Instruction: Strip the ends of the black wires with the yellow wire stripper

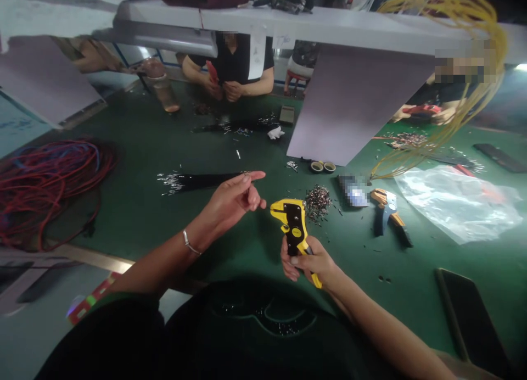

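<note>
My right hand (307, 259) is wrapped round the handles of a yellow and black wire stripper (294, 226), held upright with its jaws toward the left. Close to those jaws is my left hand (236, 199), its index finger stretched out, its thumb pressed against the side and the other fingers curled. Anything in that pinch is too small or dark to make out. Behind the left hand lies a bundle of black wires (201, 181) with bright ends at its left. A heap of small metal terminals (318, 202) sits just right of the stripper's head.
Red and blue wire coils (53, 188) lie at left. To the right are a blue and orange wire stripper (389, 212), a clear plastic bag (461, 201) and a phone (473, 319). Tape rolls (323, 166) lie by an upright panel (354, 100). Co-workers sit opposite; yellow wires (494, 56) hang from the shelf.
</note>
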Action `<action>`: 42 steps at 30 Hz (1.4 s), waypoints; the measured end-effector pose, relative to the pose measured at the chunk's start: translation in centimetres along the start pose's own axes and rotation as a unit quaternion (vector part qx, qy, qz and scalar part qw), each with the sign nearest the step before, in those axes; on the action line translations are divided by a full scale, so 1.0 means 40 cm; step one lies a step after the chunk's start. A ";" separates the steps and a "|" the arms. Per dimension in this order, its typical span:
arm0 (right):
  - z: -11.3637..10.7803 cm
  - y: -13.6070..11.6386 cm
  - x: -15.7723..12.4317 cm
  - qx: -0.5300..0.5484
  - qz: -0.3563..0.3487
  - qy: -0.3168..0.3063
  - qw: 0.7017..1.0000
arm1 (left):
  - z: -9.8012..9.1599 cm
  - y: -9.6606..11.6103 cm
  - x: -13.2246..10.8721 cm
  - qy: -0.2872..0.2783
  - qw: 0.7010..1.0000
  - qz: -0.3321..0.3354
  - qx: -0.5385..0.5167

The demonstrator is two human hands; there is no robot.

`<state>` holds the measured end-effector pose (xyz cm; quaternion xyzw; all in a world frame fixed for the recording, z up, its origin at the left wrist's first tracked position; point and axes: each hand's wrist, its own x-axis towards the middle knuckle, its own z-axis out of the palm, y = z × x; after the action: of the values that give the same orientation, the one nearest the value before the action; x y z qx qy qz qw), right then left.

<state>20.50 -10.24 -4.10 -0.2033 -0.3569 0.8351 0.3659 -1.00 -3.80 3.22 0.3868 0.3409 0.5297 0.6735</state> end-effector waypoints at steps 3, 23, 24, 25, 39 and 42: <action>0.002 0.007 -0.003 -0.018 0.018 -0.005 1.000 | -0.005 -0.001 0.007 0.003 0.999 -0.012 0.039; 0.045 0.006 0.000 -0.568 -0.068 0.039 0.819 | -0.061 -0.049 0.061 -0.033 0.991 -0.114 0.054; 0.043 0.006 0.001 -0.567 -0.066 0.047 0.820 | -0.063 -0.047 0.063 -0.035 0.992 -0.109 0.056; 0.040 0.007 0.001 -0.562 -0.060 0.058 0.823 | -0.065 -0.044 0.064 -0.034 0.992 -0.102 0.060; 0.031 -0.040 -0.023 -0.497 0.037 0.073 0.864 | -0.069 -0.031 0.067 -0.047 0.988 -0.117 0.090; 0.032 -0.035 -0.029 -0.244 0.091 0.073 0.963 | -0.070 -0.044 0.075 -0.056 0.989 -0.115 0.072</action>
<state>21.14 -11.02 -2.09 -0.3788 -0.5020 0.7353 0.2527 -2.01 -0.65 0.22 0.4216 0.3822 0.4006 0.7180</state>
